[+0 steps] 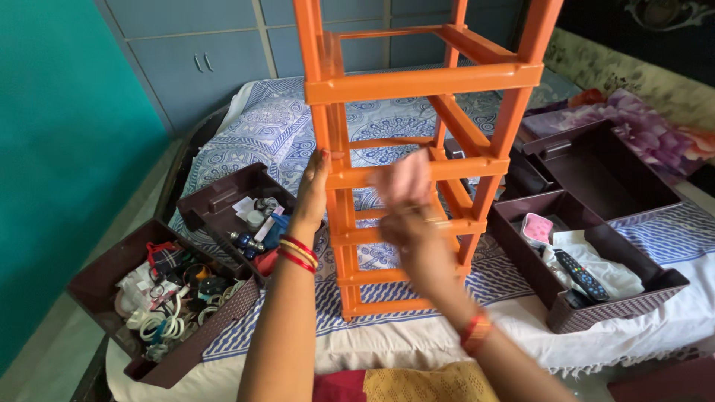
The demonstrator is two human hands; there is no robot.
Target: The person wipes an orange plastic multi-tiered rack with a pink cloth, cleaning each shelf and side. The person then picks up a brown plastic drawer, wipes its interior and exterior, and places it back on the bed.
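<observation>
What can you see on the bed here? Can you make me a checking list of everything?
Surface: a bed with a blue and white patterned sheet.
Job's things: a tall orange plastic rack frame stands upright on the bed, its drawer slots empty.
Clutter: four brown drawers lie around it: one at far left with bangles and small bits, one beside it with small bottles, one at right with a remote and white cloth, one behind it.
Hands: left hand flat against the frame's left post; right hand blurred in front of the frame.
Cables: nothing seen.
Surroundings: teal wall, grey cupboard doors.
</observation>
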